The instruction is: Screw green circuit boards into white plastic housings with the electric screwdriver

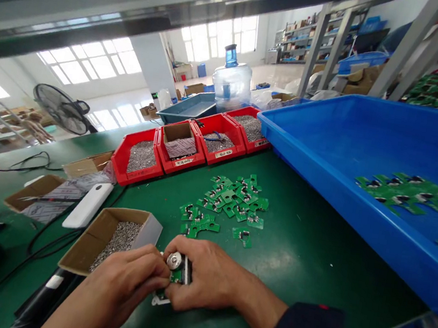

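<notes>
Near the front of the green bench I hold a small assembly [175,276] with a round silver metal part, a bit of green circuit board and a pale metal bracket. My right hand [209,275] is closed round its right side, thumb and fingers on the frame. The fingers of my left hand [127,279] are pinched together against its left side; what lies between their tips is hidden. Just beyond my hands lies a loose pile of small green circuit boards [230,198]. Left of them stands an open cardboard box [153,229] of small metal screws.
Red bins [122,157] with small metal parts line the back. A large blue tray [321,192] holding circuit boards stands at right. On the left are a white device [88,205], black cables and a black tool [48,295]. A metal beam [152,0] crosses overhead.
</notes>
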`<action>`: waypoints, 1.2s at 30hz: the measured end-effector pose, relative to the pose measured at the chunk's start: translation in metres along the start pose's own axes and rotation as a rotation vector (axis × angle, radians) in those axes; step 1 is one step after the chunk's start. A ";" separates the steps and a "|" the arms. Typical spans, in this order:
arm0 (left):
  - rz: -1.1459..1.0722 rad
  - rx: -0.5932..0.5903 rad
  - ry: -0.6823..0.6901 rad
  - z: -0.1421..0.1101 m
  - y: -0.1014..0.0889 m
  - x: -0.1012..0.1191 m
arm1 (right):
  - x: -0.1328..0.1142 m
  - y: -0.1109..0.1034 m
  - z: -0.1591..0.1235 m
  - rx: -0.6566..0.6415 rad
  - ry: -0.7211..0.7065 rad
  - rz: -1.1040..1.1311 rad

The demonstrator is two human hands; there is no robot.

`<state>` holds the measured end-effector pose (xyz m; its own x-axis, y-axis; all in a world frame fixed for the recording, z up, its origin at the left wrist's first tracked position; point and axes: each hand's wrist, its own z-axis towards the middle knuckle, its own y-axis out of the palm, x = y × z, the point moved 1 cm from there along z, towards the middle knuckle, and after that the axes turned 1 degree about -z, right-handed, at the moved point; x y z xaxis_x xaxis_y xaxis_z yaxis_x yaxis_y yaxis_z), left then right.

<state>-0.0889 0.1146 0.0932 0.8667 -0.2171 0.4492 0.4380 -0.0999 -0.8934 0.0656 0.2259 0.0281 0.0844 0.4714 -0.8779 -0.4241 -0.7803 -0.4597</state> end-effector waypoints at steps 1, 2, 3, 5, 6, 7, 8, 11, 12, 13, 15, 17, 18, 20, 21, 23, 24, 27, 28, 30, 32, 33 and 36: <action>-0.008 -0.001 -0.005 0.000 0.000 -0.001 | 0.000 0.000 0.000 0.002 0.000 -0.002; -0.018 -0.001 -0.009 -0.001 0.000 -0.002 | 0.000 0.000 0.000 0.005 0.001 -0.004; -0.027 -0.001 -0.014 -0.001 0.000 -0.002 | 0.000 -0.001 0.000 0.006 0.003 -0.006; -0.035 0.003 -0.015 0.000 -0.001 -0.002 | 0.000 -0.001 0.000 0.003 0.009 -0.009; -0.033 0.007 -0.008 0.001 -0.001 -0.001 | -0.001 -0.002 0.000 -0.001 0.013 -0.010; -0.026 0.010 0.000 0.001 -0.002 -0.001 | -0.001 -0.002 0.000 -0.005 0.016 -0.013; -0.015 0.013 0.012 0.002 -0.003 0.001 | -0.001 -0.002 0.000 -0.007 0.017 -0.012; 0.022 0.029 0.037 0.003 -0.004 0.003 | -0.002 -0.003 0.000 -0.006 0.012 -0.005; 0.025 0.028 0.043 0.003 -0.004 0.003 | -0.002 -0.003 0.000 -0.005 0.011 -0.004; 0.020 0.022 0.046 0.003 -0.004 0.003 | -0.002 -0.003 -0.001 -0.007 0.013 -0.007; -0.007 0.004 0.047 0.002 -0.004 0.001 | -0.002 -0.003 -0.001 -0.011 0.014 -0.016; -0.051 -0.010 0.036 0.001 -0.003 -0.002 | -0.002 -0.003 -0.001 -0.008 0.014 -0.016; -0.076 -0.016 0.030 0.000 -0.002 -0.003 | -0.002 -0.003 -0.001 -0.005 0.015 -0.014; -0.122 -0.017 0.018 -0.001 0.000 -0.006 | -0.001 -0.002 0.000 0.003 0.014 -0.011; -0.139 -0.013 0.014 -0.001 0.001 -0.008 | -0.001 -0.002 0.000 0.004 0.013 -0.011; -0.160 0.012 0.013 0.000 0.003 -0.009 | 0.000 -0.001 0.000 0.003 0.007 -0.012; -0.165 0.029 0.016 0.000 0.004 -0.010 | 0.000 -0.001 0.000 0.001 0.003 -0.011; -0.187 0.065 0.022 0.002 0.005 -0.009 | 0.001 0.000 0.000 -0.002 -0.007 -0.009; -0.197 0.071 0.021 0.002 0.005 -0.009 | 0.001 0.000 0.000 0.001 -0.009 -0.007; -0.217 0.076 0.015 0.003 0.005 -0.008 | 0.002 0.000 -0.001 0.009 -0.012 -0.004; -0.235 0.078 0.011 0.003 0.005 -0.008 | 0.003 0.001 -0.001 0.015 -0.016 -0.006; -0.243 0.081 0.011 0.003 0.006 -0.008 | 0.003 0.001 -0.001 0.016 -0.017 -0.009; -0.269 0.092 0.000 0.001 0.008 -0.009 | 0.003 0.001 0.000 0.012 -0.017 -0.016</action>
<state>-0.0927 0.1170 0.0818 0.7161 -0.1946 0.6703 0.6724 -0.0654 -0.7373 0.0657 0.2268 0.0246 0.0760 0.4911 -0.8678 -0.4337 -0.7674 -0.4722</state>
